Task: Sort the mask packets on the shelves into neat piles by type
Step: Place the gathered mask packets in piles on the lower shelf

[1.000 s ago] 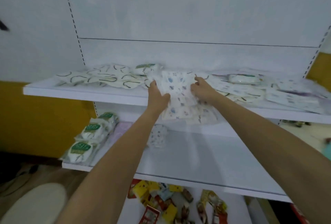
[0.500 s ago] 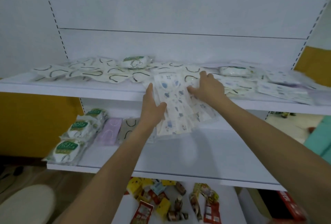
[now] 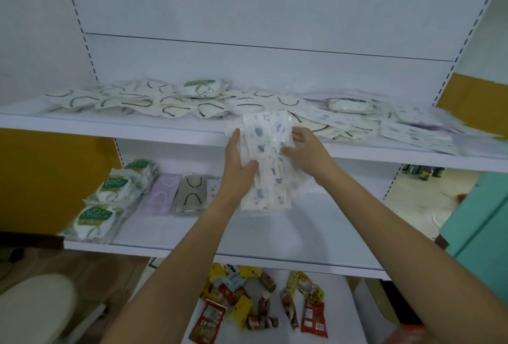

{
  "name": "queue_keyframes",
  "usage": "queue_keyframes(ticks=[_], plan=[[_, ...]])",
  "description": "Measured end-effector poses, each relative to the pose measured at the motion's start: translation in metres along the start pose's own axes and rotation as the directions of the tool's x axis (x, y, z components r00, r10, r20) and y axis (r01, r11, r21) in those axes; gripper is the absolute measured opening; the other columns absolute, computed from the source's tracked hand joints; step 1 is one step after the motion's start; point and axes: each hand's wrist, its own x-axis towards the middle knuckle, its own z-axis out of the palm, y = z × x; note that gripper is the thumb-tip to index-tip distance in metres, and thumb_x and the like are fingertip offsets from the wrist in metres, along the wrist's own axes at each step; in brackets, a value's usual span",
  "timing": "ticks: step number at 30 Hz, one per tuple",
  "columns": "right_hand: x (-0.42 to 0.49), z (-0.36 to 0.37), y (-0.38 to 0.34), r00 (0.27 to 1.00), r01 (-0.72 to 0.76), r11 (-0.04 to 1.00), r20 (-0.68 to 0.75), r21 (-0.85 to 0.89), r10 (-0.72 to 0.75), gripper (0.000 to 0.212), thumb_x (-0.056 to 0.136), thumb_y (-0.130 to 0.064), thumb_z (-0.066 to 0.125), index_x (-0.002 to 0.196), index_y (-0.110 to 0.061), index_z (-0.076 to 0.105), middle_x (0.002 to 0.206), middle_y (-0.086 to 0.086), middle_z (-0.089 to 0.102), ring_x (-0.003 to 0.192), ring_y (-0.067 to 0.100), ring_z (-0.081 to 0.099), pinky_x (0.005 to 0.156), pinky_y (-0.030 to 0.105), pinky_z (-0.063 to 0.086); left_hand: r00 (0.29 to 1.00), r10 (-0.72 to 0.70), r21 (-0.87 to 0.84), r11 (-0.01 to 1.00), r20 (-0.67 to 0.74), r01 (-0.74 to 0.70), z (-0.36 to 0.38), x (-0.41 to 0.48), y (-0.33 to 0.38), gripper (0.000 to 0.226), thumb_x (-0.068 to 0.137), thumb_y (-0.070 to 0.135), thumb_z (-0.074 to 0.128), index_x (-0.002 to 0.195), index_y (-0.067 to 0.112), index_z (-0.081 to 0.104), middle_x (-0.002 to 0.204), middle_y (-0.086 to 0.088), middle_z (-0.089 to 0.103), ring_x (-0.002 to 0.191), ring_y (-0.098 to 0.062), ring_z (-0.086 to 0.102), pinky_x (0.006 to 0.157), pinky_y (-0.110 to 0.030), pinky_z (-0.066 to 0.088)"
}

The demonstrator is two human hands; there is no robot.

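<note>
I hold a sheaf of packets (image 3: 268, 162), clear wrap over white masks printed with small blue figures, before the top shelf (image 3: 110, 125) edge. My left hand (image 3: 236, 160) grips its left side, thumb in front. My right hand (image 3: 309, 151) pinches the right side. I cannot count the sheaf. On the shelf below are three N95 packs (image 3: 115, 185), one purple packet (image 3: 162, 192) and one grey packet (image 3: 192, 192).

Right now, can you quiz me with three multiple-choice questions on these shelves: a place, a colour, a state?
1. Where do the snack packets lie? A on hooks; B on the lowest shelf; C in a box.
2. What colour are the N95 packets' labels? A red; B green; C black.
3. What do the left hand and right hand do? A hang idle; B wave; C hold the printed mask packets.
Answers: B, they lie scattered below; B, green ovals show; C, both grip the bundle.
</note>
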Motion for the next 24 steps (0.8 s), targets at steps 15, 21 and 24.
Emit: queue_keyframes(ticks=[15,21,24], plan=[[-0.024,0.011,0.028,0.986,-0.158,0.922,0.014,0.353,0.163,0.058,0.082,-0.005,0.066,0.132,-0.014,0.036,0.111,0.003,0.052,0.094,0.019,0.057,0.074,0.032,0.049,0.999,-0.038,-0.058,0.998,-0.003,0.037,0.002,-0.009,-0.003,0.072,0.089,-0.006,0.044,0.147,0.027,0.016,0.149,-0.004,0.013,0.136,-0.015,0.025,0.103,-0.015,0.031],[-0.050,0.033,0.042,0.971,-0.212,0.868,0.199,0.449,0.135,0.049,0.085,-0.001,0.060,0.128,-0.015,0.040,0.113,0.006,0.058,0.093,0.021,0.063,0.077,0.038,0.054,0.979,-0.180,-0.303,0.931,0.100,0.202,-0.023,-0.039,-0.024,0.089,0.089,-0.009,0.041,0.146,0.037,-0.011,0.154,0.000,0.020,0.135,-0.022,0.035,0.108,-0.050,0.035],[-0.068,0.061,0.052,0.957,-0.235,0.883,0.258,0.407,0.135,0.035,0.089,-0.003,0.056,0.120,-0.013,0.044,0.114,0.004,0.058,0.092,0.015,0.061,0.076,0.030,0.054,0.956,-0.273,-0.348,0.891,0.103,0.292,-0.041,-0.056,-0.042,0.081,0.090,-0.004,0.046,0.148,0.032,0.003,0.145,-0.004,0.038,0.125,-0.024,0.047,0.100,-0.048,0.044]])
